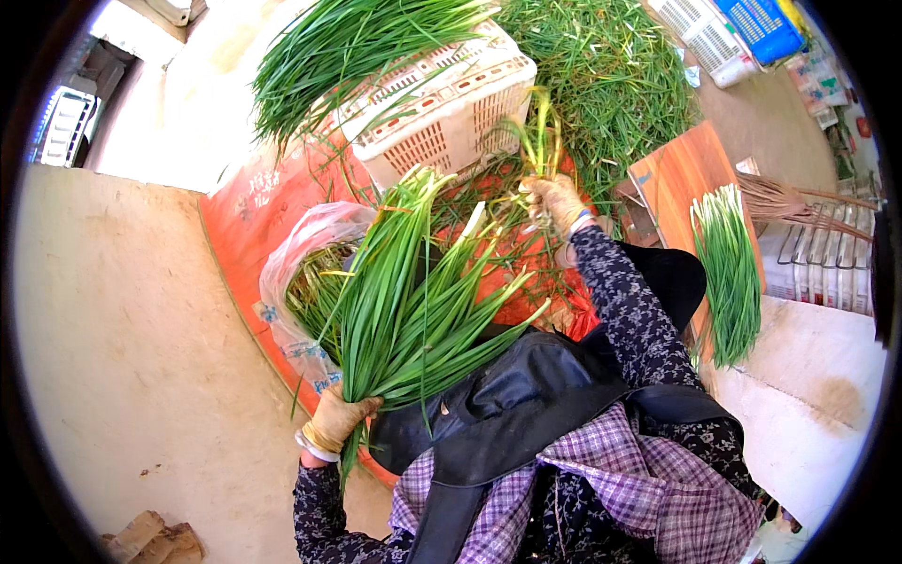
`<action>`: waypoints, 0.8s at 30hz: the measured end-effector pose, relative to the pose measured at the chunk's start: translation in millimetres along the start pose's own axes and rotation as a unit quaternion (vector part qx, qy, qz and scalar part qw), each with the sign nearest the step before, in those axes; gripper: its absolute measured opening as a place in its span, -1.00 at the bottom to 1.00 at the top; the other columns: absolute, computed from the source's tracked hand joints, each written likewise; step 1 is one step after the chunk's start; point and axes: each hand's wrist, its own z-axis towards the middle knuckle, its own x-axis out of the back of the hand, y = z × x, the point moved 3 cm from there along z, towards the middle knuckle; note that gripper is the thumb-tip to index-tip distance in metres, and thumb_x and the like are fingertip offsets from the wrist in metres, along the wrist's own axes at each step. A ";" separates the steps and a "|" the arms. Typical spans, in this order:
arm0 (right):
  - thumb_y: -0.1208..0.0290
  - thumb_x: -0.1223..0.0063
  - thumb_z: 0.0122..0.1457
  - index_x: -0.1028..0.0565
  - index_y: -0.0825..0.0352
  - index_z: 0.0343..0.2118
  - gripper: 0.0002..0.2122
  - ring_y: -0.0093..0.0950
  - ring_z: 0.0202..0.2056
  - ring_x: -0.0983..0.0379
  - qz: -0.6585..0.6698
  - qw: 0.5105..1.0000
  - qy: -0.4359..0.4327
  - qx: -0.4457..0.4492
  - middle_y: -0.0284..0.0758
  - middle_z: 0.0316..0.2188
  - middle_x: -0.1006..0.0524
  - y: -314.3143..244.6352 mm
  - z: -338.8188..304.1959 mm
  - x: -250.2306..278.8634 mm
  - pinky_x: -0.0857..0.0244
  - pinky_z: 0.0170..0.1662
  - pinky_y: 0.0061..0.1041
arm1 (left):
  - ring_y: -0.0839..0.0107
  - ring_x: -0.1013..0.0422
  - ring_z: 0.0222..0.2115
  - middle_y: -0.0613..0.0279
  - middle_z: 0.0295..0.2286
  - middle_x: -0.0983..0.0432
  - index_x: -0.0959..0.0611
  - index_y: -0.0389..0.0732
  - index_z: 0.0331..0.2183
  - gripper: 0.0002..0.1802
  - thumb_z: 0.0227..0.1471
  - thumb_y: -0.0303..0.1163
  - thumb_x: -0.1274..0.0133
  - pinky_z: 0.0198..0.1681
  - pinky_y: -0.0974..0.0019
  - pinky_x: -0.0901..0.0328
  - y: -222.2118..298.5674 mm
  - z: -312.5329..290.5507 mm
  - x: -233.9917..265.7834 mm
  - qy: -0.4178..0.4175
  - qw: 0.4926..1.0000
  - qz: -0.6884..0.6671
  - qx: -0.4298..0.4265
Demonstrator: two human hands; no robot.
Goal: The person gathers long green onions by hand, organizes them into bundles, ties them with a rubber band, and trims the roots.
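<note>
My left hand [340,420], in a pale glove, is closed round the leaf ends of a big bunch of garlic chives [395,282]. Their pale stem ends fan out upward and to the right over my black apron [526,376]. Off to the upper right, my gloved right hand [556,202] pinches a few yellowish leaves [540,141] that stick up from its fingers. Beneath the bunch, a clear plastic bag [291,254] holds more green leaves, partly covered. A tidy bundle of chives [728,273] rests on a wooden board [686,169] to my right.
An upturned white plastic crate [442,132] carries another heap of chives [366,56]. Loose green trimmings [611,85] are piled behind it on the floor. Under the bag spreads an orange-red sheet [254,226]. White and blue baskets [761,28] stand far right, above a twig broom [789,197].
</note>
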 end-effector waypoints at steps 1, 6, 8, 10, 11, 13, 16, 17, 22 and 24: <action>0.45 -0.12 0.09 -0.53 0.40 -0.36 -0.88 -0.56 -0.69 -0.40 0.013 0.999 -0.023 -0.039 -0.30 -0.58 -0.54 -15.7 -13.1 -8.2 -0.31 -0.64 -0.61 | 0.54 -0.40 -0.57 0.31 -0.52 -0.53 -0.61 -0.30 -0.27 -0.76 -0.09 -0.61 -0.18 -0.46 0.46 -0.32 -1.4 -2.3 -0.7 0.012 1.000 0.011 -0.002; 0.18 -0.10 0.17 -0.52 0.34 -0.26 -0.72 -0.52 -0.49 -0.48 -0.025 0.949 -0.308 -0.064 -0.34 -0.47 -0.57 7.8 -34.9 -105.9 -0.38 -0.41 -0.54 | 0.52 -0.43 -0.48 0.28 -0.46 -0.58 -0.61 -0.30 -0.20 -0.68 -0.10 -0.62 -0.17 -0.38 0.42 -0.35 16.3 -7.3 -13.5 0.017 0.997 0.078 -0.019; 0.23 -0.11 0.14 -0.53 0.34 -0.31 -0.76 -0.57 -0.53 -0.45 -0.090 0.950 -0.295 -0.043 -0.38 -0.51 -0.55 6.5 -58.6 -136.9 -0.33 -0.46 -0.59 | 0.50 -0.46 -0.43 0.25 -0.42 -0.61 -0.60 -0.30 -0.17 -0.65 -0.11 -0.60 -0.17 -0.31 0.40 -0.37 16.9 -15.4 -14.1 0.033 0.992 0.117 -0.036; 0.28 -0.13 0.08 -0.56 0.32 -0.39 -0.81 -0.62 -0.59 -0.37 0.008 0.956 -0.279 -0.090 -0.47 -0.59 -0.49 12.8 -63.3 -132.4 -0.24 -0.53 -0.63 | 0.51 -0.44 -0.45 0.28 -0.45 -0.57 -0.61 -0.30 -0.21 -0.71 -0.08 -0.63 -0.13 -0.35 0.41 -0.35 17.8 -19.3 -20.0 0.042 0.991 0.115 -0.049; 0.30 -0.13 0.07 -0.58 0.30 -0.42 -0.83 -0.61 -0.62 -0.32 -0.003 0.962 -0.261 -0.079 -0.48 -0.60 -0.46 4.7 -63.7 -125.1 -0.23 -0.53 -0.62 | 0.52 -0.43 -0.47 0.30 -0.47 -0.56 -0.61 -0.30 -0.23 -0.73 -0.07 -0.65 -0.11 -0.36 0.41 -0.34 15.6 -23.4 -20.0 0.051 0.991 0.113 -0.056; 0.29 -0.14 0.05 -0.59 0.31 -0.41 -0.82 -0.60 -0.62 -0.31 -0.074 0.985 -0.157 0.013 -0.46 -0.58 -0.47 1.1 -39.8 -88.6 -0.28 -0.49 -0.59 | 0.39 -0.48 -0.35 0.19 -0.35 -0.60 -0.60 -0.27 -0.16 -0.66 -0.08 -0.59 -0.14 -0.25 0.35 -0.36 -3.2 -23.6 -18.6 0.070 0.986 0.114 -0.097; 0.26 -0.15 0.03 -0.57 0.33 -0.32 -0.75 -0.53 -0.52 -0.40 -0.071 0.992 -0.060 0.081 -0.41 -0.56 -0.48 -38.7 9.7 -4.1 -0.35 -0.40 -0.54 | 0.05 -0.52 -0.28 -0.03 -0.34 -0.59 -0.56 -0.18 -0.10 -0.55 -0.12 -0.39 -0.20 -0.23 0.20 -0.39 7.7 -26.1 -22.5 0.067 0.966 0.204 -0.144; 0.25 -0.14 0.03 -0.55 0.36 -0.28 -0.72 -0.45 -0.47 -0.45 -0.098 0.990 -0.023 0.100 -0.37 -0.56 -0.50 -59.8 20.3 18.6 -0.39 -0.36 -0.49 | 0.04 -0.52 -0.29 -0.02 -0.34 -0.59 -0.56 -0.17 -0.09 -0.54 -0.12 -0.38 -0.20 -0.24 0.18 -0.39 14.3 -27.0 -24.3 0.073 0.958 0.231 -0.152; -0.08 0.00 0.03 -0.39 0.33 0.04 -0.38 -0.28 -0.07 -0.46 -0.762 0.636 -0.003 0.123 -0.12 -0.10 -0.51 -109.6 13.3 -3.9 -0.31 -0.01 -0.34 | -0.02 -0.50 -0.34 -0.03 -0.36 -0.58 -0.53 -0.12 -0.05 -0.46 -0.14 -0.29 -0.21 -0.30 0.06 -0.39 21.4 -33.5 -26.9 0.105 0.910 0.383 -0.122; -0.20 0.04 0.07 -0.40 0.29 0.07 -0.33 -0.23 0.04 -0.38 -0.717 0.648 -0.118 0.228 -0.12 0.00 -0.46 -99.6 -9.3 -44.7 -0.22 0.09 -0.36 | -0.02 -0.50 -0.35 -0.02 -0.37 -0.57 -0.53 -0.11 -0.04 -0.46 -0.14 -0.26 -0.21 -0.32 0.06 -0.38 21.7 -30.6 -29.6 0.106 0.904 0.394 -0.128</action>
